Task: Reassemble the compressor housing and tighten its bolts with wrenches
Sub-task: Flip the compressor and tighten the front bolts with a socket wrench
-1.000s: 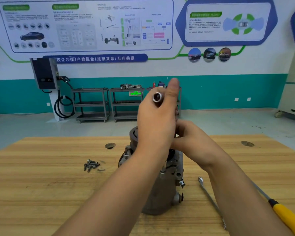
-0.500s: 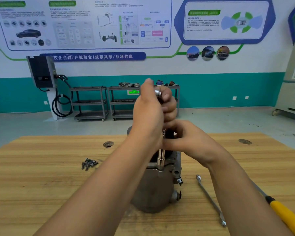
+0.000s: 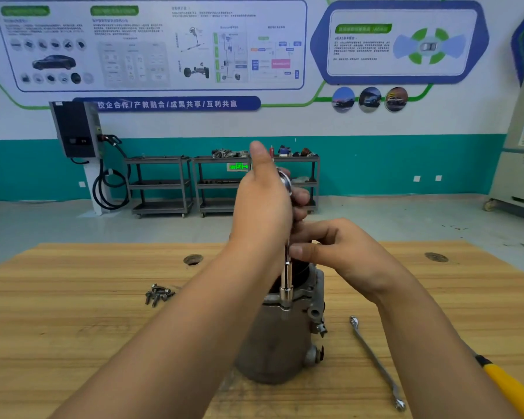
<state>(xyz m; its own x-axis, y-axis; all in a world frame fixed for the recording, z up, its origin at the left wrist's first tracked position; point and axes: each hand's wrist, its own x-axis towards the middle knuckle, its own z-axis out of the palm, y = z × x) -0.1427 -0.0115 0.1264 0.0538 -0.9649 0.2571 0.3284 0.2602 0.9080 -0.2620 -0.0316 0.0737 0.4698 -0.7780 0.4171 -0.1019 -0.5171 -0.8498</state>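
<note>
Compressor housing (image 3: pixel 280 343), one, stands upright on the tabletop (image 3: pixel 73 343), midway across and toward the near edge. One socket wrench (image 3: pixel 286 282) stands vertical, its socket seated on the housing's upper rim. Left hand (image 3: pixel 263 207) is wrapped around the top of the wrench, fingers curled and thumb raised. Right hand (image 3: pixel 342 258) pinches the shaft lower down between thumb and fingers, directly above the housing. Both forearms cross the foreground and hide the housing's left flank and part of its top. One heap of loose bolts (image 3: pixel 158 293) lies left of the housing and apart from it; their number cannot be counted. One spanner (image 3: pixel 375 361) lies flat to the right, near the housing but not touching, running diagonally toward the near edge. One yellow-handled tool (image 3: pixel 508 385) lies at lower right, partly hidden by the right forearm and cut off by the frame. One hole (image 3: pixel 192 260) pierces the wood behind the bolts and a second hole (image 3: pixel 435 257) lies far right. Bare wood extends left of the bolts and right of the spanner. Beyond the far edge, three carts (image 3: pixel 159 186) stand against the wall, the right one partly hidden by the left hand, beside one charger (image 3: pixel 76 128).
</note>
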